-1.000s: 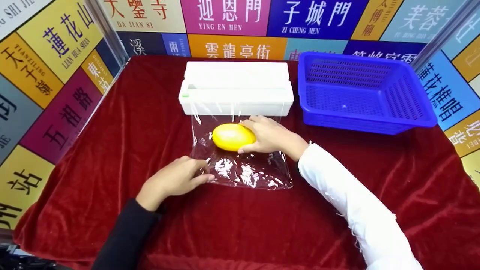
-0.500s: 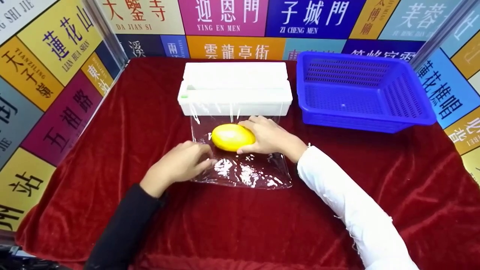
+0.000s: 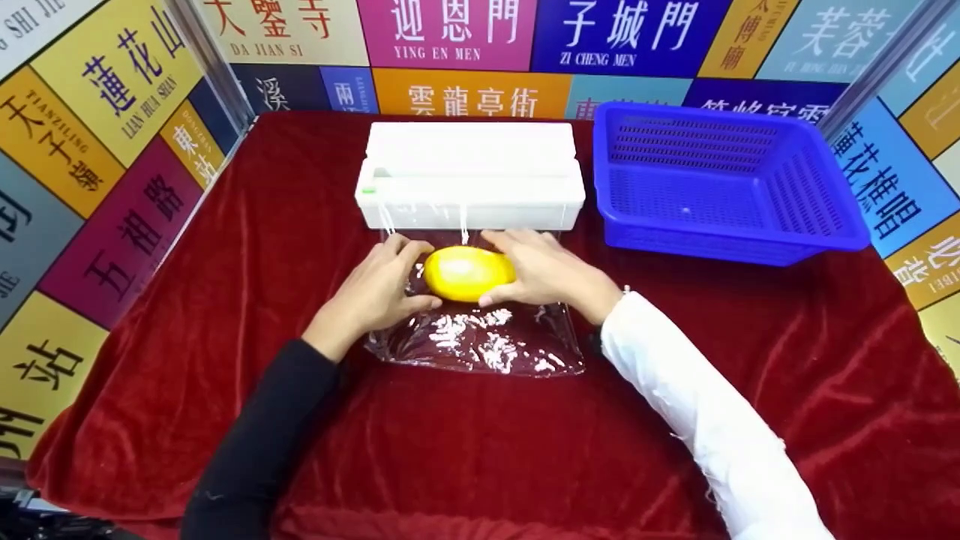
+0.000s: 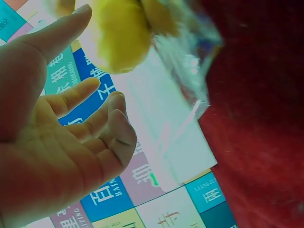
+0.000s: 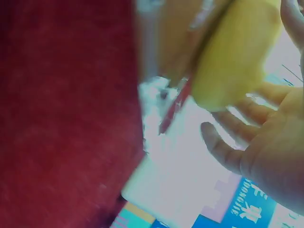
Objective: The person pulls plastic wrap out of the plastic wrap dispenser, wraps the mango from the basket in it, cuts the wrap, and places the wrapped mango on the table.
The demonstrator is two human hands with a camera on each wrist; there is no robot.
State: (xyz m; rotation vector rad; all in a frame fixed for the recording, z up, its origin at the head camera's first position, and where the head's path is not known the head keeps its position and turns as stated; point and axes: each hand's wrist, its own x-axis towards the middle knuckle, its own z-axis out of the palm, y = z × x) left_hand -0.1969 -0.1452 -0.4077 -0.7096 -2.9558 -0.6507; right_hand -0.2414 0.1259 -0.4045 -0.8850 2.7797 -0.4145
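A smooth yellow oval fruit (image 3: 469, 274) lies on a sheet of clear cling film (image 3: 487, 341). The film runs forward from a white cling film dispenser (image 3: 472, 187). My right hand (image 3: 544, 270) holds the fruit's right end, thumb on the near side and fingers on the far side. At the left end is my left hand (image 3: 375, 289), thumb and fingers spread, over the film's left edge. The left wrist view has these fingers (image 4: 88, 90) relaxed, with a gap between them and the fruit (image 4: 121, 35).
A blue plastic basket (image 3: 731, 251) stands at the back right, beside the dispenser. Red velvet cloth (image 3: 480, 442) covers the table. Panels with printed characters (image 3: 450, 94) wall in the back and sides.
My left hand has moved up and right, from the film's near left corner to the fruit's left end. The film's left edge has shifted. My right hand stays at the fruit.
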